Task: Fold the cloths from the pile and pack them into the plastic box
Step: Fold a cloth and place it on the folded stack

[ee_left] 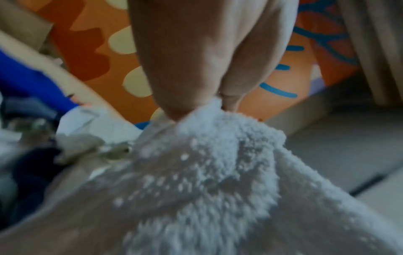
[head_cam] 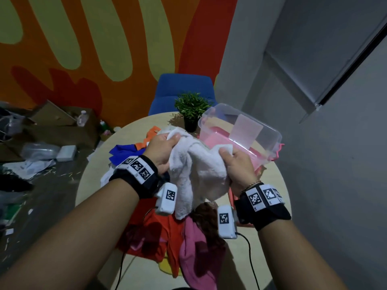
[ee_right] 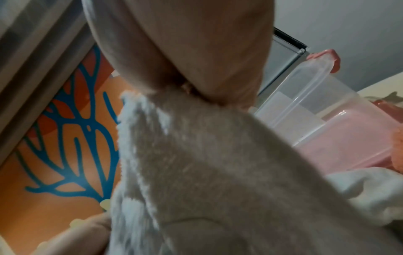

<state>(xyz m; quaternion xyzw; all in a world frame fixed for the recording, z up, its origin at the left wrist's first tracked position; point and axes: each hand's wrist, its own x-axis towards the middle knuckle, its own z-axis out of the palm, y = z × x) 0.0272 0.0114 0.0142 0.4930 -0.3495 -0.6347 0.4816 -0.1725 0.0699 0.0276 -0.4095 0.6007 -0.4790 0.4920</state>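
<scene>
I hold a fluffy white cloth (head_cam: 201, 170) up over the round table. My left hand (head_cam: 165, 149) grips its upper left part and my right hand (head_cam: 236, 162) pinches its upper right edge. The cloth hangs crumpled between them, and the left wrist view shows its pile (ee_left: 218, 172) bunched under my fingers (ee_left: 185, 69). In the right wrist view the cloth (ee_right: 207, 163) drops from my fingers (ee_right: 207, 60). The clear plastic box (head_cam: 240, 130) sits tilted at the back right with its pink lid (head_cam: 222, 141) under it. The pile of cloths (head_cam: 167, 237) lies beneath my wrists.
A small potted plant (head_cam: 191, 110) stands beside the box, with a blue chair (head_cam: 184, 91) behind the table (head_cam: 94, 185). Blue and orange cloths (head_cam: 125, 151) lie at the left of the pile. Cardboard boxes (head_cam: 58, 126) and clutter cover the floor at the left.
</scene>
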